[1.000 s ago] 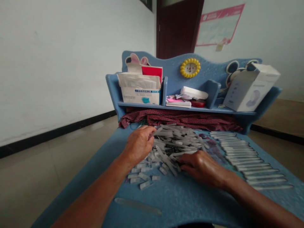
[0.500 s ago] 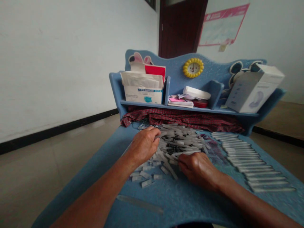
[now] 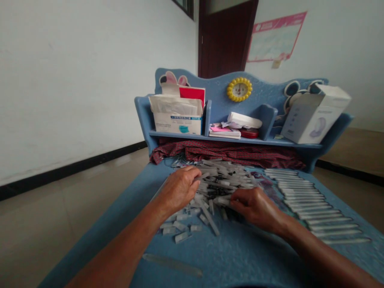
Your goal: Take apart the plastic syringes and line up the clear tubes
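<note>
My left hand (image 3: 181, 188) is over the left side of a loose pile of translucent pen parts (image 3: 220, 172), its fingers curled and closed. Whatever is in its grip is hidden. At the front right of the pile, my right hand (image 3: 255, 206) has thumb and fingers pressed together beside a pale translucent piece (image 3: 222, 201); I cannot tell whether it holds that piece. Dark small parts lie among the clear tubes. Short clear caps (image 3: 181, 237) are scattered below my left hand. One flat translucent strip (image 3: 172, 264) lies near the front edge.
A row of pale pen-like sticks (image 3: 318, 206) lies along the right of the blue table (image 3: 246, 256). Behind the pile is a bunched red checked cloth (image 3: 228, 154). The shelf above holds a mask box (image 3: 177, 122), papers (image 3: 223, 133) and a white carton (image 3: 312, 116).
My right hand has shifted slightly right and up, and the pale tube at its fingertips no longer shows there. My left hand stays at the pile's left side. The whole view has shifted slightly.
</note>
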{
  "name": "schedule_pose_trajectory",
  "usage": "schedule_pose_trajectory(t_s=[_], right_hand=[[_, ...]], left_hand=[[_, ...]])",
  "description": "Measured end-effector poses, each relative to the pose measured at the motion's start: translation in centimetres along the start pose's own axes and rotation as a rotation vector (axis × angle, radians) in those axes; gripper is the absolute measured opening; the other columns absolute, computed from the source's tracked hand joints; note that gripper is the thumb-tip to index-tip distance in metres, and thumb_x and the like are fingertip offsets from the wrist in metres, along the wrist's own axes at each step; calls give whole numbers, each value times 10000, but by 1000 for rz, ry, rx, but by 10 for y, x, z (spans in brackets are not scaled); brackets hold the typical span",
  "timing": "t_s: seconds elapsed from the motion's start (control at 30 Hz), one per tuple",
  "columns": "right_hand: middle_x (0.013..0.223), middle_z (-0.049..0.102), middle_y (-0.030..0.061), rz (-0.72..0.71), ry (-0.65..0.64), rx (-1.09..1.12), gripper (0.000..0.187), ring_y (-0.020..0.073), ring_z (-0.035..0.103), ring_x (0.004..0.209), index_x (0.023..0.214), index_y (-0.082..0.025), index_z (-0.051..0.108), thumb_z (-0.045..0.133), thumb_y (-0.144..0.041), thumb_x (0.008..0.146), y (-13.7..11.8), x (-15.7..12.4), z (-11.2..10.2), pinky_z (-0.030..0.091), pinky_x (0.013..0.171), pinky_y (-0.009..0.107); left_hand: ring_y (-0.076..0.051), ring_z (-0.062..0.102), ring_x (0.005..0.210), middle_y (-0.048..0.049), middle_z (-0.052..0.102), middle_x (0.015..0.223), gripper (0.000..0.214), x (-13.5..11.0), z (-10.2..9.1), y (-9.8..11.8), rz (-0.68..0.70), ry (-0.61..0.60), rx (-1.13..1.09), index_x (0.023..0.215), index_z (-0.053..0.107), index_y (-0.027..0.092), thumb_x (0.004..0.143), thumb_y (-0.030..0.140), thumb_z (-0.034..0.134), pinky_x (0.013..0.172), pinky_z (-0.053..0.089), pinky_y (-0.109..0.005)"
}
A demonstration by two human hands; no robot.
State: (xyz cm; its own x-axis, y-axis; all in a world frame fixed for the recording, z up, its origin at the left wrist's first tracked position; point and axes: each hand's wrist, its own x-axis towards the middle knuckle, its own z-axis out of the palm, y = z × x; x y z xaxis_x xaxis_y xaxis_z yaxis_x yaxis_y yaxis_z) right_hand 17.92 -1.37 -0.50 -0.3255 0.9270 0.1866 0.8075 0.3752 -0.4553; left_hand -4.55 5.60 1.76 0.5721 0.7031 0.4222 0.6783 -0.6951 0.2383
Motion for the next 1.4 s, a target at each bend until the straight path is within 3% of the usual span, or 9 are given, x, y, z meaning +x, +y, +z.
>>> schedule_pose_trajectory(t_s=[0.13, 0.27, 0.47, 0.6, 0.73, 0.93, 1.23, 1.4], right_hand=[[654, 656, 29, -82, 3, -281, 222, 120, 563, 576, 741, -182, 615, 421, -201, 848, -14, -4, 19, 291, 535, 233], [661, 668, 43, -112, -40, -356, 220, 138, 590, 592, 757, -188, 611, 435, -262, 865, -18, -6, 22, 271, 529, 250], [653, 662, 23, -8, -16, -322, 244, 126, 598, 591, 796, -201, 638, 421, -271, 883, -11, -2, -4, 298, 534, 223], [698, 683, 51, 61, -9, -496, 223, 178, 632, 668, 925, -224, 647, 438, -283, 872, -5, 11, -22, 327, 561, 240], [778, 698, 87, 143, 3, -637, 254, 214, 651, 744, 1007, -225, 629, 418, -286, 880, 4, 35, -27, 365, 591, 257], [816, 709, 84, 178, -1, -649, 253, 214, 663, 796, 952, -229, 648, 426, -318, 866, 15, 59, -20, 397, 615, 260], [790, 696, 140, 148, 11, -684, 267, 250, 661, 755, 868, -169, 659, 418, -284, 863, 9, 62, -11, 409, 613, 284], [743, 697, 89, 131, 22, -639, 252, 210, 652, 712, 815, -200, 669, 436, -286, 851, 12, 59, -18, 387, 592, 255]], left_hand=[[-171, 564, 803, -37, 588, 833, 90, 0, -1, 0, -6, -23, 34, 833, 560, 179, 809, 139, 484, 714, 425, -265], [-176, 565, 805, -41, 589, 833, 98, 0, -3, 1, -14, -38, 54, 833, 563, 180, 809, 138, 478, 715, 425, -267], [-177, 563, 799, -32, 585, 818, 104, -1, -4, 2, -37, -56, 64, 812, 568, 190, 800, 139, 478, 712, 424, -266], [-176, 564, 784, -30, 581, 802, 104, -1, -5, 2, -35, -54, 62, 797, 568, 195, 792, 135, 483, 701, 424, -263], [-179, 569, 789, -36, 583, 813, 111, -1, -6, 3, -47, -65, 73, 805, 567, 193, 788, 122, 484, 707, 426, -265], [-184, 568, 796, -45, 580, 824, 99, -2, -7, 1, -52, -83, 100, 793, 550, 186, 803, 134, 467, 704, 429, -273], [-189, 567, 809, -50, 579, 844, 107, -3, -6, 1, -48, -97, 107, 823, 556, 180, 814, 141, 456, 706, 426, -283], [-198, 571, 815, -59, 583, 855, 110, -2, -8, 1, -58, -113, 110, 824, 558, 166, 812, 135, 454, 709, 429, -292]])
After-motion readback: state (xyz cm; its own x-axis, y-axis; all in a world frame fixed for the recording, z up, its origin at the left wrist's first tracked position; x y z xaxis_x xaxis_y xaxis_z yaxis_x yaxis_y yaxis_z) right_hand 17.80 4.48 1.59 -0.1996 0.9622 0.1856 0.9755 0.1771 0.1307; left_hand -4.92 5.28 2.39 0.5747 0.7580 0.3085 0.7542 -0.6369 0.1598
